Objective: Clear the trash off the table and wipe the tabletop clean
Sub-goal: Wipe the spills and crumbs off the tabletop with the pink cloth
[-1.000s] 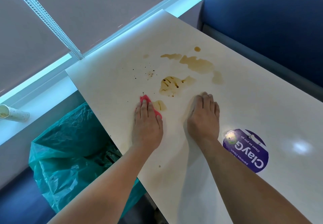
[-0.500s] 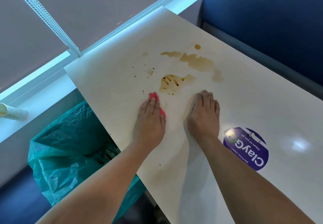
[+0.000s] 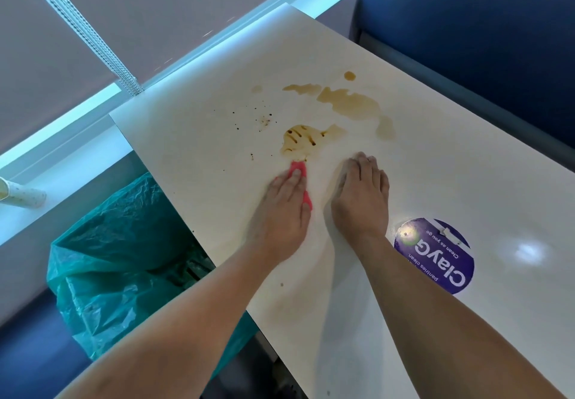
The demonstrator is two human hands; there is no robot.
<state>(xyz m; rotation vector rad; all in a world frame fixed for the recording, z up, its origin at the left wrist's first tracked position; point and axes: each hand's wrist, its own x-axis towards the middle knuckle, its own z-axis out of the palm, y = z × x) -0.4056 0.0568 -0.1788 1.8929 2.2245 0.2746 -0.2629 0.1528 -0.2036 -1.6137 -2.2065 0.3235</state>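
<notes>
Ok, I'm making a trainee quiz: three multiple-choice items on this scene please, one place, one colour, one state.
1. Where is the green trash bag? A on the windowsill; B beside the tabletop, below its edge; C on the seat.
2. The cloth under the left hand is: A pink; B white; C yellow.
3. The right hand is: A gripping a cup; B flat on the tabletop; C raised.
Answers: B, it hangs below the edge; A, pink peeks out ahead of the hand; B, fingers lie straight on it.
</notes>
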